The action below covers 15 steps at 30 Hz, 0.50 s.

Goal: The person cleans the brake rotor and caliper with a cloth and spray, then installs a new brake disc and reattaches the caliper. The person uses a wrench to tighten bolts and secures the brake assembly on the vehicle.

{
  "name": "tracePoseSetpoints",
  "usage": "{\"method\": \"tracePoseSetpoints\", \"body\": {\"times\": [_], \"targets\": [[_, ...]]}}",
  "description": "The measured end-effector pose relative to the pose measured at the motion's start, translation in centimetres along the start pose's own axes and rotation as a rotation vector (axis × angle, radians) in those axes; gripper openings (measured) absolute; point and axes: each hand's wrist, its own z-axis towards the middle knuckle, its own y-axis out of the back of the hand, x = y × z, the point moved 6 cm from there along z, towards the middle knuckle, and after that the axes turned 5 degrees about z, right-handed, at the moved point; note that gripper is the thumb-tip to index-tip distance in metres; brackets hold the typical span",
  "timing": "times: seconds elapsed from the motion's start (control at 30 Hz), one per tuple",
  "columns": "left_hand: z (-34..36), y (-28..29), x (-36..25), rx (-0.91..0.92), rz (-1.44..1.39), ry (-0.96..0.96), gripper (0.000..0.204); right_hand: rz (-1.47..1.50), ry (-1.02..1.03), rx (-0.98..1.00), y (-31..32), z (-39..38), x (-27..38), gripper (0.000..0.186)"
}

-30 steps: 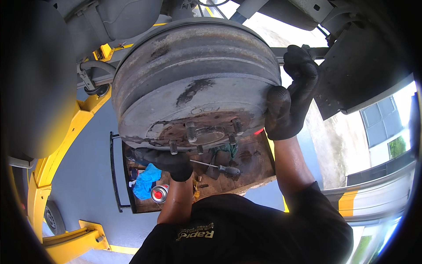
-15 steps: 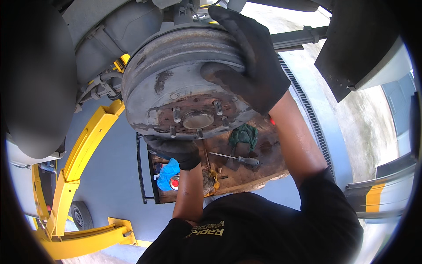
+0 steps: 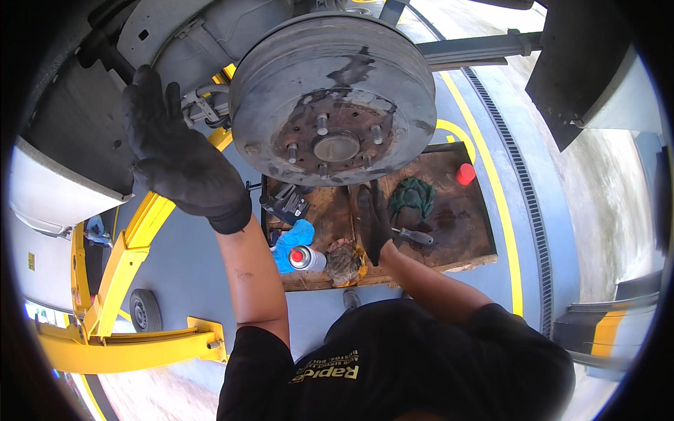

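A workshop floor of grey paint with yellow lines lies below, seen from the head camera, with a vehicle raised on a yellow lift arm at the left. A wooden board sits on the floor under the wheel hub. Above it hangs the brake drum, round, grey and rusty, with wheel studs standing out around its centre hole.

The left hand, in a black glove, is raised to the left of the drum and apart from it, fingers spread flat and open, holding nothing. The right hand, also gloved in black, reaches down toward the board just below the drum; its fingers are stretched out straight, and whether they touch anything cannot be told.

On the board, a screwdriver lies just beside the right hand, a green rag above it, and a red cap farther right. A spray can with a red top lies near a blue cloth and a dirty rag.
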Motion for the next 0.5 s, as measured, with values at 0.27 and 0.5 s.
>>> {"method": "tracePoseSetpoints", "body": {"times": [0.27, 0.5], "targets": [[-16.5, 1.1, 8.3, -0.219, -0.58, 1.052, 0.067, -0.176, 0.808, -0.15, 11.7, 18.3, 24.0, 0.049], [-15.7, 2.3, 8.1, 0.097, 0.697, 0.396, 0.057, -0.19, 0.707, 0.06, 8.0, 20.8, 23.6, 0.087]]}}
